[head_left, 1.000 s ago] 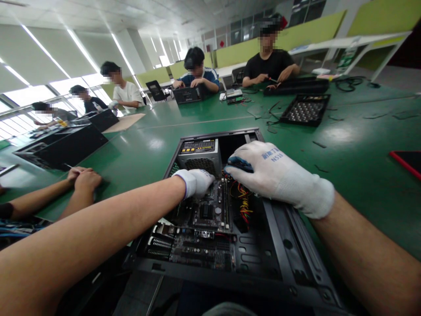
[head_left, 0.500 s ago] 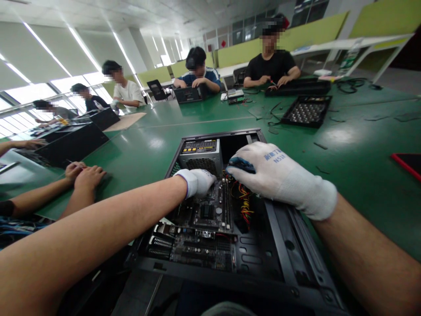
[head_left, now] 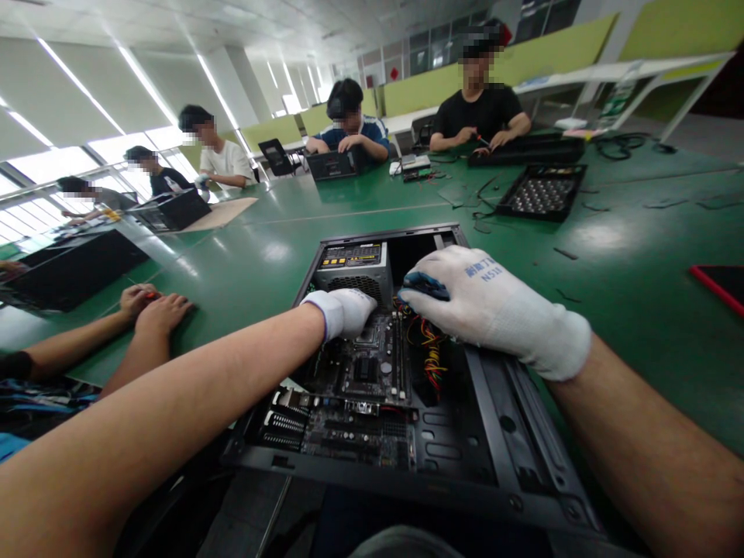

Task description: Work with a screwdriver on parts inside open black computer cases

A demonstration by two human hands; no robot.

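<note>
An open black computer case [head_left: 482, 488] lies in front of me, with a motherboard [head_left: 369, 368] inside. My left hand [head_left: 349, 311], in a white glove, reaches in at the far end of the board, close to the power supply [head_left: 354, 267]. Its fingers are closed together, and the tips are hidden. My right hand [head_left: 465, 306], gloved in white with blue-coated fingers, leans over the case's right side. Its thumb and fingers close together above the board's far right corner, where their grip is hidden. Yellow, red and black cables [head_left: 433, 356] hang just below it.
A co-worker's hands [head_left: 151, 310] rest on the green table [head_left: 244, 256] to the left, near a black case [head_left: 75, 267]. Across the table, people work on other cases. A black tray [head_left: 543, 194], loose wires and a red-edged item [head_left: 718, 291] lie to the right.
My left hand has drawn slightly to the left, while my right hand stays almost in place. The co-worker's black case at the left has shifted further left.
</note>
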